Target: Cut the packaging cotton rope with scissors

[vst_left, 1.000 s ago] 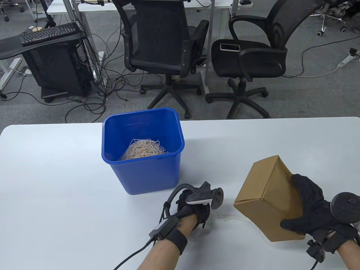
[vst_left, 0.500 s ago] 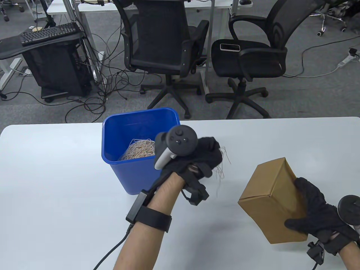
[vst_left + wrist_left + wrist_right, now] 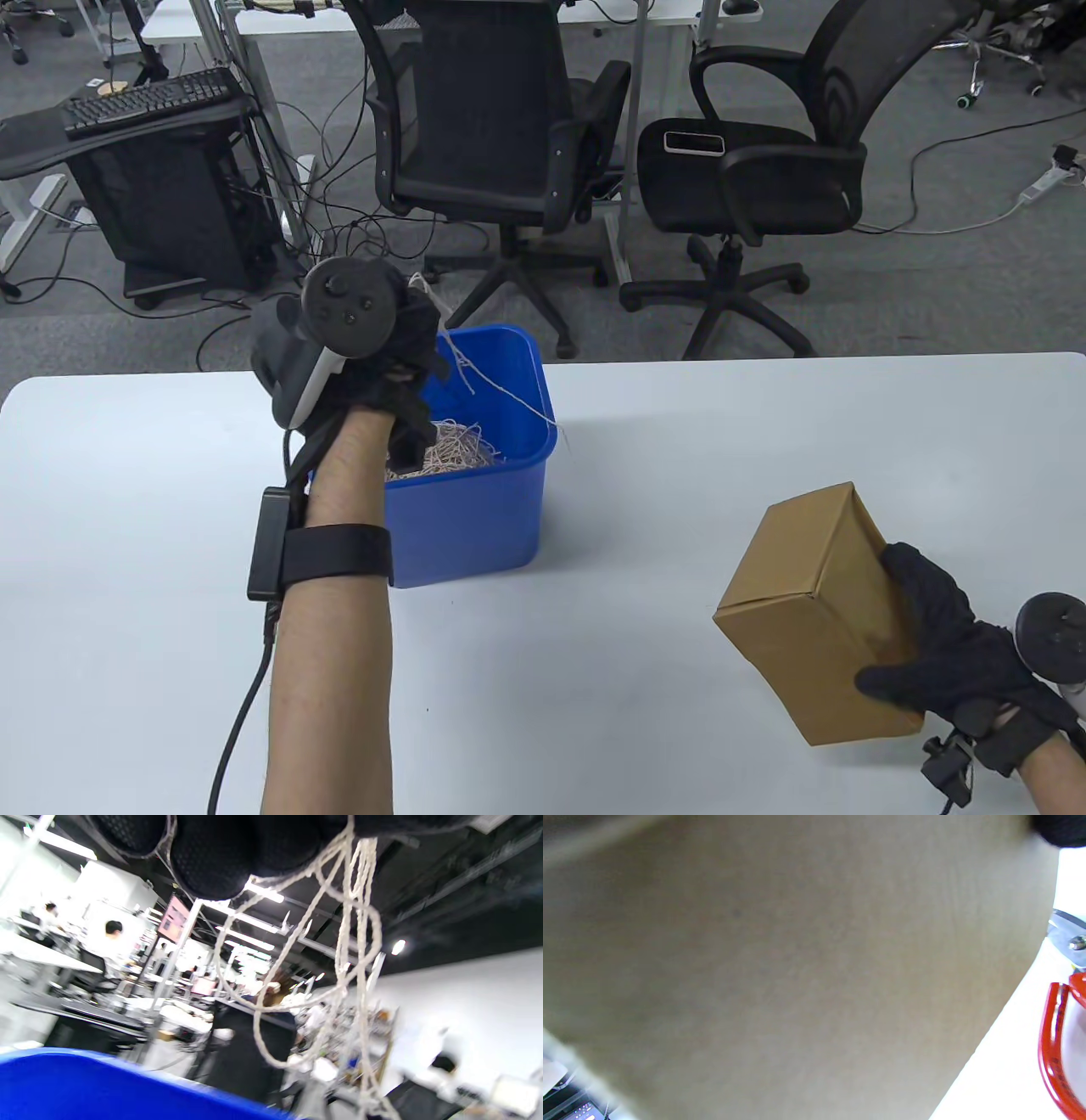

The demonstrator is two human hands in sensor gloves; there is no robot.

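My left hand (image 3: 399, 348) is raised over the blue bin (image 3: 475, 526) and grips a bunch of cut cotton rope (image 3: 475, 373), whose strands dangle over the bin's mouth. In the left wrist view the rope (image 3: 352, 955) hangs in loops from the gloved fingers (image 3: 203, 853) above the bin's rim (image 3: 106, 1086). My right hand (image 3: 959, 654) holds the brown cardboard box (image 3: 814, 611) tilted on the table's right side. The box (image 3: 780, 976) fills the right wrist view. Red-handled scissors (image 3: 1056, 1043) show at that view's right edge.
The blue bin holds a tangle of rope pieces (image 3: 450, 454). The white table (image 3: 594, 722) ends at its far edge behind the bin. Two office chairs (image 3: 501, 144) and cables stand on the floor beyond.
My left hand picked the rope strands off the table beside the box, lifted them and carried them up and left to above the bin. My right hand kept holding the box, shifting it slightly.
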